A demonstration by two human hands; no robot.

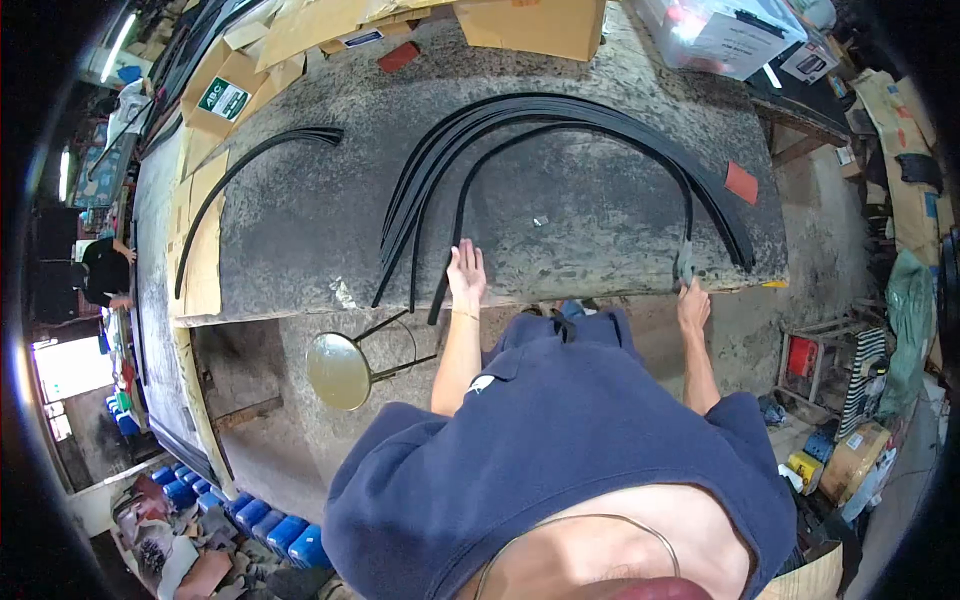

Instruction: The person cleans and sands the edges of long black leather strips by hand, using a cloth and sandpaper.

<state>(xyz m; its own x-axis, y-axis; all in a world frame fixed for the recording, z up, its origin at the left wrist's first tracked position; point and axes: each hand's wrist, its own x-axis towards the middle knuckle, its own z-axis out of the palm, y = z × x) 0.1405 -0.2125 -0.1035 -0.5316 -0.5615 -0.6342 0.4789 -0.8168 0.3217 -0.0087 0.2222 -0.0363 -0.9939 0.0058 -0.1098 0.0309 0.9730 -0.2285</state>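
Note:
My left hand (466, 274) lies at the table's front edge, fingers stretched out, against one leg of a single black strip (462, 205). That strip arches across the table, and its other end comes down by my right hand (693, 302). The right fingers are closed round a small grey tool (685, 262) that touches the strip's end; its kind is too small to make out. Several more black strips (540, 103) lie bundled in a wider arch around the single one.
Further black strips (228, 180) curve at the table's left, near flat cardboard (203, 240). Red-brown rectangular pieces (741, 183) lie on the dark table (320, 220). Cardboard boxes (530, 28) and a clear plastic bin (715, 35) stand behind. A round stool (338, 371) is below left.

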